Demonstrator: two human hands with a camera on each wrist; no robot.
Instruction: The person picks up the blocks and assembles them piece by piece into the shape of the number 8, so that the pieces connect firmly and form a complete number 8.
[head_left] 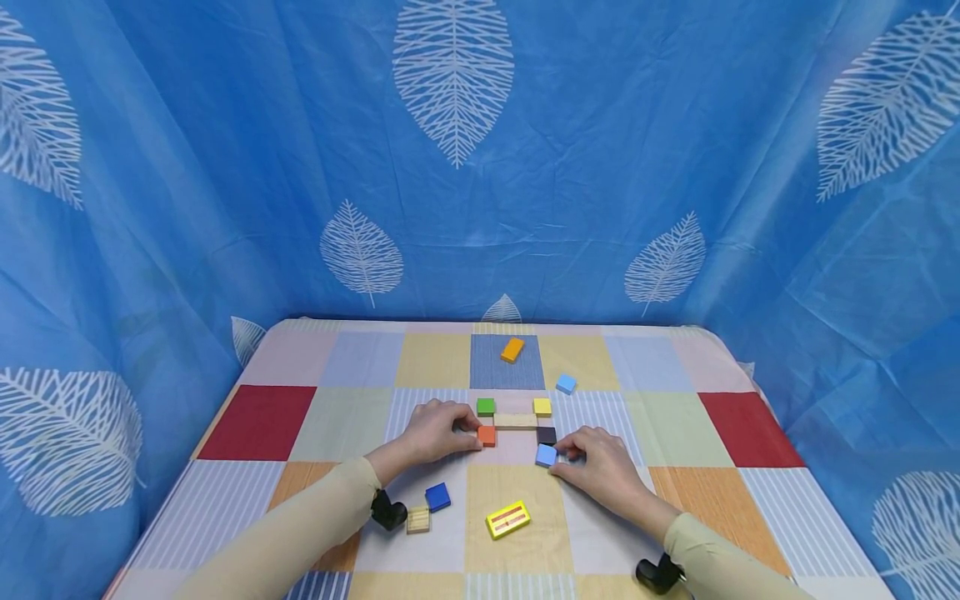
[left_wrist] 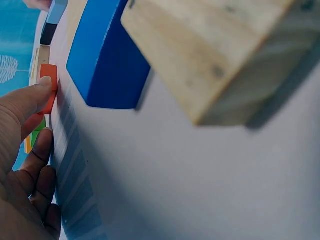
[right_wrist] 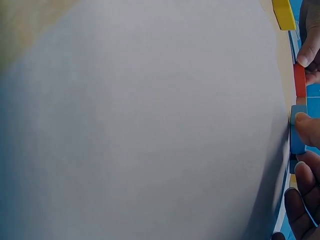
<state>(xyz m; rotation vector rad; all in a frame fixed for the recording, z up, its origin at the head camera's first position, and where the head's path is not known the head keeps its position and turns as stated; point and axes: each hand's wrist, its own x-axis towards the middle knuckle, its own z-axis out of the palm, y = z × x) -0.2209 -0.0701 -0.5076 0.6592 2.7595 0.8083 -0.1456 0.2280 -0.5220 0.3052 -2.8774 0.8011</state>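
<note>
My left hand (head_left: 437,432) pinches a red-orange block (head_left: 487,436) at the left end of a plain wooden strip (head_left: 515,422). In the left wrist view, the thumb presses the near face of that red-orange block (left_wrist: 48,97). Across from it, my right hand (head_left: 600,468) grips a light blue block (head_left: 545,456) between thumb and fingers, just in front of a black block (head_left: 547,435). A green block (head_left: 486,407) and a yellow block (head_left: 542,407) lie behind the strip's two ends. The right wrist view shows the thumb on the light blue block (right_wrist: 298,137).
Near my left wrist lie a dark blue block (head_left: 438,497) and a wooden block (head_left: 417,520). A yellow block with red markings (head_left: 508,520) lies at front centre. Farther back are an orange block (head_left: 512,350) and another light blue block (head_left: 566,383). Blue curtains (head_left: 555,167) surround the patchwork-covered table (head_left: 330,425).
</note>
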